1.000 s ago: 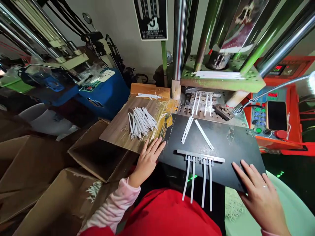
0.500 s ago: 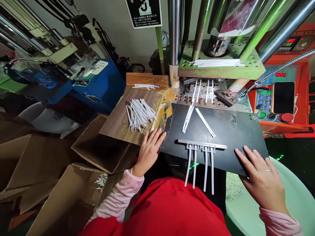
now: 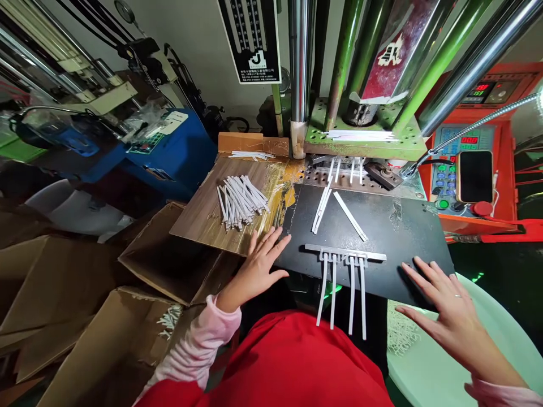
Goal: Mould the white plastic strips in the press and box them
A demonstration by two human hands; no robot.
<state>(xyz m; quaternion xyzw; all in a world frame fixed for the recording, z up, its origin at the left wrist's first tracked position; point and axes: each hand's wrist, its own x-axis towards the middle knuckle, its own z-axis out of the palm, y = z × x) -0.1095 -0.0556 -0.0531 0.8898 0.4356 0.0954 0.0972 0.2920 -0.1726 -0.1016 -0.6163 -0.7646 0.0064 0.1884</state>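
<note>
My left hand [image 3: 258,269] is open, fingers spread at the edge where the wooden board [image 3: 199,209] meets the black board [image 3: 407,237]. My right hand [image 3: 443,308] is also open, its fingers over the right front edge of the black board. Between them lies a metal bar [image 3: 348,252] with several white strips [image 3: 351,297] hanging from it past the board's front edge. Behind it, loose white strips [image 3: 350,216] rest on the black board. A heap of white strips [image 3: 241,200] sits on the wooden board, beyond my left hand.
A press with a green plate [image 3: 365,146] stands behind the black board, white strips sticking out beneath the plate. A phone [image 3: 474,176] leans on the orange control box [image 3: 500,135]. Cardboard boxes [image 3: 102,333] stand at lower left, a pale green tub [image 3: 509,339] at lower right.
The green press plate sits lower, with a narrower gap beneath it. Both my thumbs have spread outward from the fingers. The view has shifted slightly.
</note>
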